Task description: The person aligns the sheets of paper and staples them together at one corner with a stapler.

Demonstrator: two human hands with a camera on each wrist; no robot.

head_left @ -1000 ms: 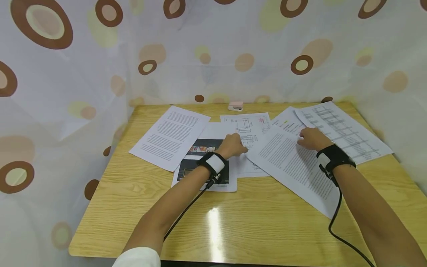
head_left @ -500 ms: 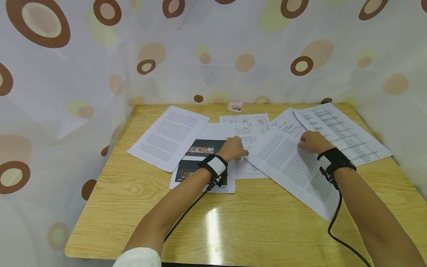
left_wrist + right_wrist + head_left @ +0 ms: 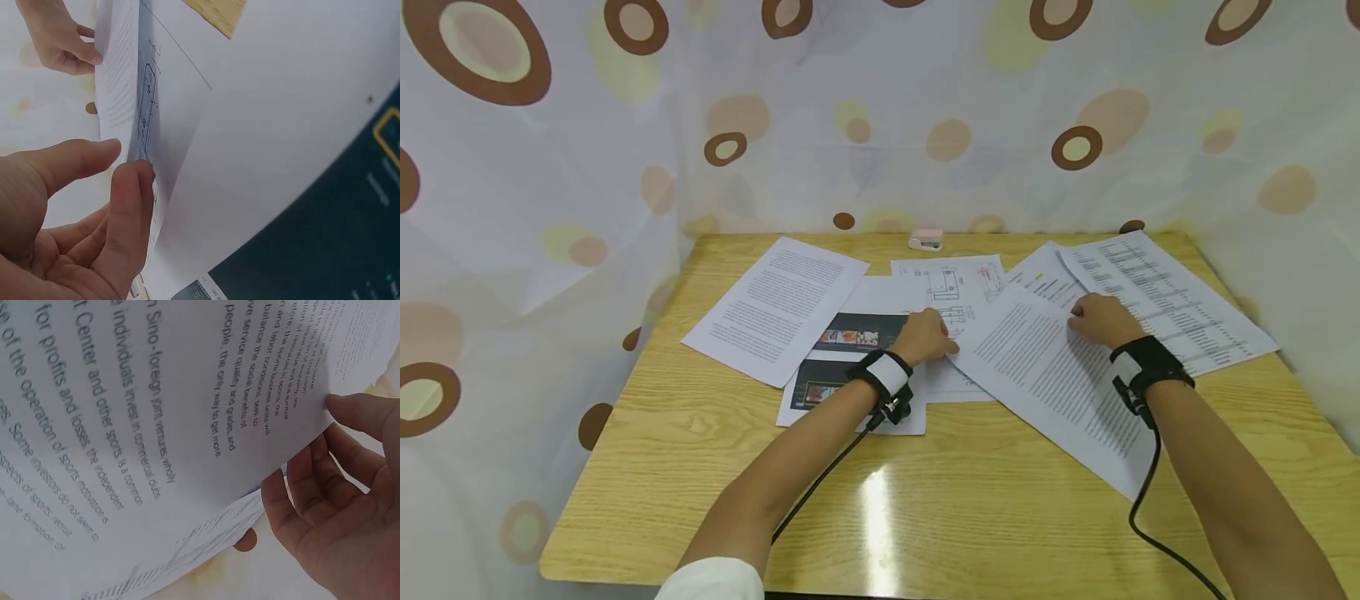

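A large sheet of printed text point(image 3: 1052, 375) lies slanted over the other papers right of centre. My left hand point(image 3: 928, 333) pinches its near-left edge between thumb and forefinger point(image 3: 128, 200), lifting that edge off a sheet with a line drawing point(image 3: 958, 287). At the sheet's far corner my right hand point(image 3: 1097, 321) holds it, thumb point(image 3: 362, 412) on the printed side and the other fingers underneath. The right wrist view shows the sheet of printed text point(image 3: 156, 406) bowed upward.
On the wooden table point(image 3: 925, 500) also lie a text page point(image 3: 775, 308) at the left, a page with dark photo blocks point(image 3: 842, 367), a page of tables point(image 3: 1165, 300) at the right and a small pink stapler point(image 3: 927, 240) at the back. Spotted curtains enclose the table.
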